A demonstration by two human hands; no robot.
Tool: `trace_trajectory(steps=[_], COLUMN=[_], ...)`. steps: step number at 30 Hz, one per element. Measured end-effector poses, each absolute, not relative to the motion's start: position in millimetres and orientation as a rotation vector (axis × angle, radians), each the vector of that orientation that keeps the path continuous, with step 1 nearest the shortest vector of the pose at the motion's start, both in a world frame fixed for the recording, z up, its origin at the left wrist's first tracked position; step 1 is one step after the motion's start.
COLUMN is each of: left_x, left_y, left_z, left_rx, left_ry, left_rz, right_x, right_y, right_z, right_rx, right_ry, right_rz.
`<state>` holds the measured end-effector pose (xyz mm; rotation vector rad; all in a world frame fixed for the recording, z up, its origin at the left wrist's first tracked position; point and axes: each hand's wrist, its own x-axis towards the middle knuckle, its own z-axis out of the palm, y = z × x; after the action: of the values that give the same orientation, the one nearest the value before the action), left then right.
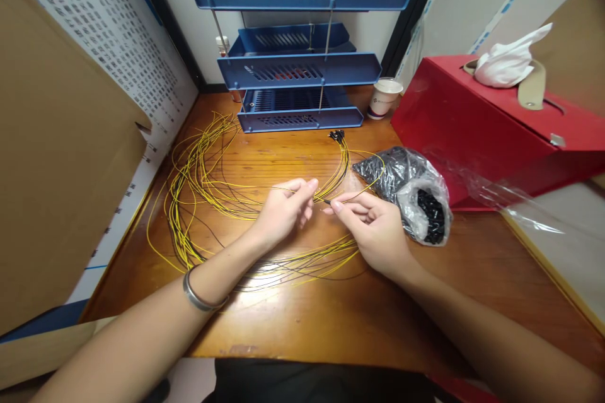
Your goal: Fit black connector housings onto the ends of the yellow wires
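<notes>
Yellow and black wires point(182, 226) lie in a large loose coil on the wooden table, around and beneath both hands. Thumb against curled fingers, my left hand point(286, 207) is closed on a thin yellow wire that enters it from the left. My right hand point(373, 223) pinches a small black connector piece point(328, 202) between thumb and forefinger, just right of the left hand. Behind the hands, a bunch of wire ends carries black connectors point(337, 136). A clear plastic bag point(406, 185) full of small black parts lies open beside my right hand.
A blue tiered tray rack point(293, 119) stands at the back. A paper cup point(384, 100) is to its right. The large red box point(477, 125) with white tissue point(508, 59) occupies the right side. Cardboard point(61, 138) borders the left, and the wooden table point(293, 327) ends near my body.
</notes>
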<state>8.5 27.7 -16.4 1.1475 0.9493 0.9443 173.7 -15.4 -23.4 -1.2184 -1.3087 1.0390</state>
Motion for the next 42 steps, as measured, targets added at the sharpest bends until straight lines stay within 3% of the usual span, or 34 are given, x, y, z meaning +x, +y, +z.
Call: trace_trajectory(steps=[5, 11, 23, 33, 42], left_x=[7.7, 9.5, 7.4, 5.8, 9.6], left_y=[31.9, 25.7, 22.3, 32.2, 18.0], left_z=[-14.1, -10.7, -12.5, -13.7, -13.8], left_rx=[1.052, 1.278, 1.479, 1.061, 1.489], left_ry=[0.982, 0.909, 0.921, 1.019, 0.909], left_rz=[1.140, 0.854, 0.938, 1.346, 0.963], right_x=[174.5, 174.0, 173.5, 174.5, 173.8], right_y=[-14.5, -15.6, -17.6, -14.3, -17.2], right_z=[-22.4, -21.9, -21.8, -21.3, -23.2], right_rx=[-1.240, -1.193, -1.219, -1.223, -1.225], right_ry=[-1.258, -1.286, -1.320, -1.230, -1.322], right_rz=[0.995, 1.033, 1.008, 0.944, 0.950])
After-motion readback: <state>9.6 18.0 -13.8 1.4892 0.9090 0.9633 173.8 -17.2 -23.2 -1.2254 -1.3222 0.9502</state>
